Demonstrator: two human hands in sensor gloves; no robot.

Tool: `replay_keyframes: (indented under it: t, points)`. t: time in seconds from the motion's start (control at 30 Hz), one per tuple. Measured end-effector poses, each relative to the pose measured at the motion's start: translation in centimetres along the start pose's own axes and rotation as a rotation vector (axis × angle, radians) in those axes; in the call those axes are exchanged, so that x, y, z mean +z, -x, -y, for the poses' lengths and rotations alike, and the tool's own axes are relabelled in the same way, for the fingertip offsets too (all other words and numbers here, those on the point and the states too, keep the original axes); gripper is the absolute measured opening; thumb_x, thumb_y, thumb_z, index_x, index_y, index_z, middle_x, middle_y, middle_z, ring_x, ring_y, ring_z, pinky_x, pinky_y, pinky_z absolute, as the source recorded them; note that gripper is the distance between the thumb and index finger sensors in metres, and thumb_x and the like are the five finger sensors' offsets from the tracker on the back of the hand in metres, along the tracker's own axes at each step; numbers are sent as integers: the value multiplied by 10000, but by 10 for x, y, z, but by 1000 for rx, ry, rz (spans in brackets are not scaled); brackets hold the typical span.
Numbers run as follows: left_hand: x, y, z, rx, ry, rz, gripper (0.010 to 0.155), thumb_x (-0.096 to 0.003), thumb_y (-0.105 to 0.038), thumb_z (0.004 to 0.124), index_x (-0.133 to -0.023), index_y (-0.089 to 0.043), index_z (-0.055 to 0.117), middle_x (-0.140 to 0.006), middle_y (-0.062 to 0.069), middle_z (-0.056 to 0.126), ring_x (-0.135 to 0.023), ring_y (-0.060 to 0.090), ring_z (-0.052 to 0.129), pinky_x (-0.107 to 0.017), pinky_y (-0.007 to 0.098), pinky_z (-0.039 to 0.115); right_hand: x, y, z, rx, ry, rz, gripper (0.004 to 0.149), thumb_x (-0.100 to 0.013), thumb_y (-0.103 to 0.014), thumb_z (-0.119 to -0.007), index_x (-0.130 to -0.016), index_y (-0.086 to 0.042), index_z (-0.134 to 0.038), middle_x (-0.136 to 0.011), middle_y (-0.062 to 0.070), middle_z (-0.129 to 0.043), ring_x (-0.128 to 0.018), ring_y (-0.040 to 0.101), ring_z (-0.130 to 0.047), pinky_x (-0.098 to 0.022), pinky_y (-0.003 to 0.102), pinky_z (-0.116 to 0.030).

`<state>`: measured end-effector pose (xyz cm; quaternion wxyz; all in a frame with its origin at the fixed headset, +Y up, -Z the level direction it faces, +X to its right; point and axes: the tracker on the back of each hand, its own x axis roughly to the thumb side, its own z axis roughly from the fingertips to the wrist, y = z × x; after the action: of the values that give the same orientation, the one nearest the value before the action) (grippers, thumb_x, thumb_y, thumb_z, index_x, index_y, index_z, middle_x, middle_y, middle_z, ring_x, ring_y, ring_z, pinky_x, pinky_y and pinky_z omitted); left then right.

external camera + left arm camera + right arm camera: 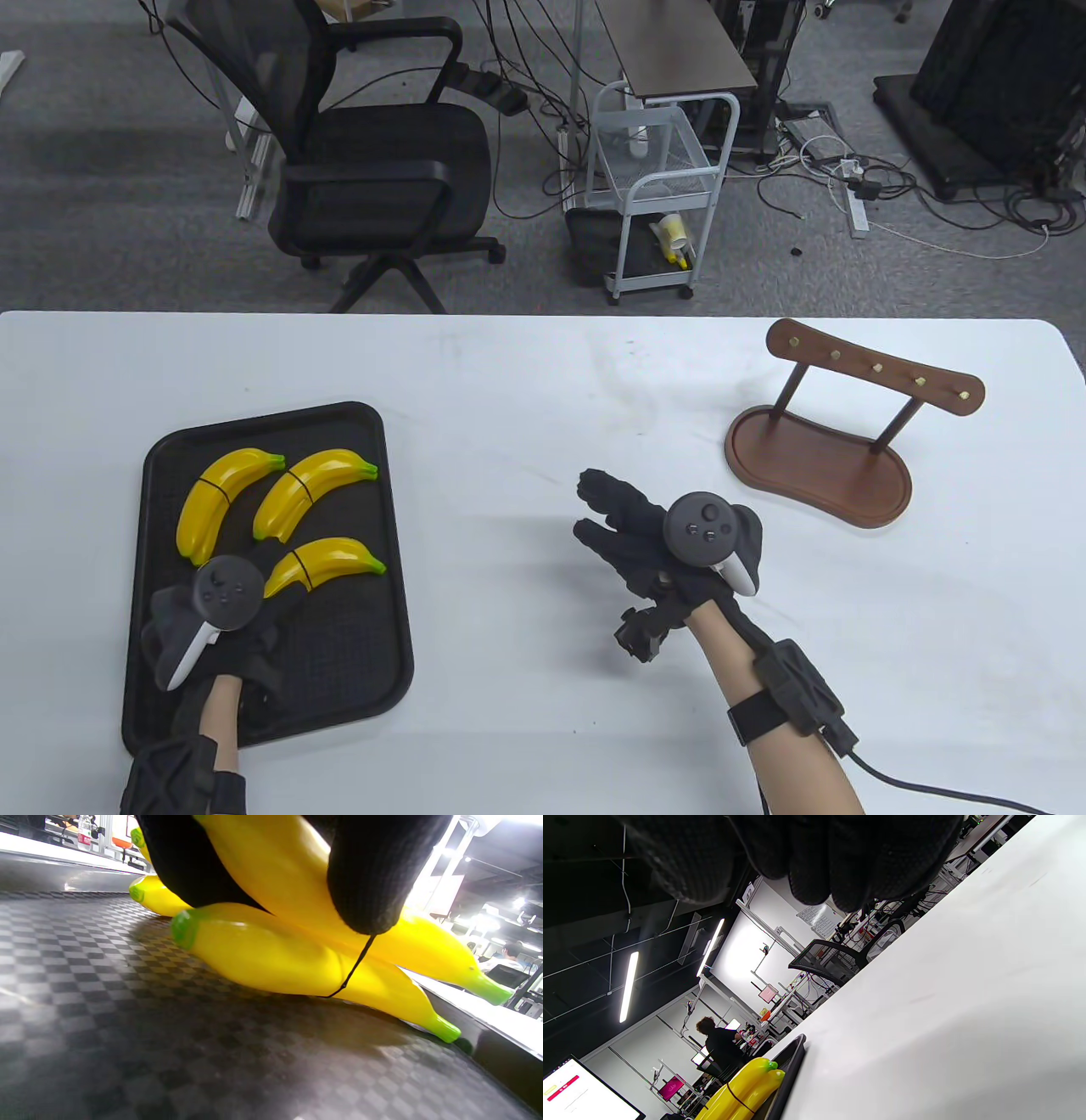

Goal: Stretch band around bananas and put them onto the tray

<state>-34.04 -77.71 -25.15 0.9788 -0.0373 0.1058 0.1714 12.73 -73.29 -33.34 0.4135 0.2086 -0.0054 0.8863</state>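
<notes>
Three bananas lie on the black tray [356, 679], each with a thin dark band [303, 570] round its middle: the far-left banana [219, 497], the far-right banana [310, 490] and the near banana [331, 562], the one closest to my left hand [222, 613]. I judge them light, stiff, glossy plastic that would slip under a loose touch; the best hold is across the thick middle, beside the band, since the tapered green tips offer little purchase.

The table view shows my left hand over the near banana's stem end, but the tracker hides the fingers. The left wrist view supplies them: two gloved fingers [369, 878] curl down onto a banana, one resting at its band, so I read a grip.

My right hand [657, 543] hovers over the bench [526, 382], well to the right of the tray, fingers loosely bent and empty. Its wrist view adds only the tray's rim with banded bananas edge-on.
</notes>
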Motion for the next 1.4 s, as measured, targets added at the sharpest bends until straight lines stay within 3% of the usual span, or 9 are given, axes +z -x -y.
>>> replay_keyframes:
  t: [0.53,0.7,1.17,1.4]
  points:
    - [1,2,-4,44,-35,1,625,-549,-447,837,-1094,-262,594,-1120,6,751,-989,329,839,-743,521,697,0,1,3,-6,8,-5,659,-556,-420,-744,-1099,-109,-537,-1084,163,-671,-940,418,-756,-618,532,-724]
    - [-1,-2,-17,102,-79,19,649,-557,-478,817,-1113,-258,564,-1147,15,716,-1015,338,810,-755,528,681,0,1,6,16,17,3,661,-555,-421,-744,-1099,-108,-536,-1085,164,-668,-942,421,-752,-619,535,-721]
    - [-5,-90,-71,184,-232,235,634,-588,-518,740,-1129,-252,544,-1191,34,661,-1065,361,751,-764,569,644,0,-1,18,143,34,22,662,-567,-434,-720,-1107,-102,-529,-1096,179,-651,-956,446,-724,-634,569,-688]
    - [2,-123,-73,144,-258,314,638,-597,-512,731,-1139,-240,535,-1210,55,633,-1088,386,713,-768,599,612,1,-5,29,241,61,28,667,-575,-450,-700,-1114,-100,-522,-1110,192,-632,-971,463,-698,-640,592,-667]
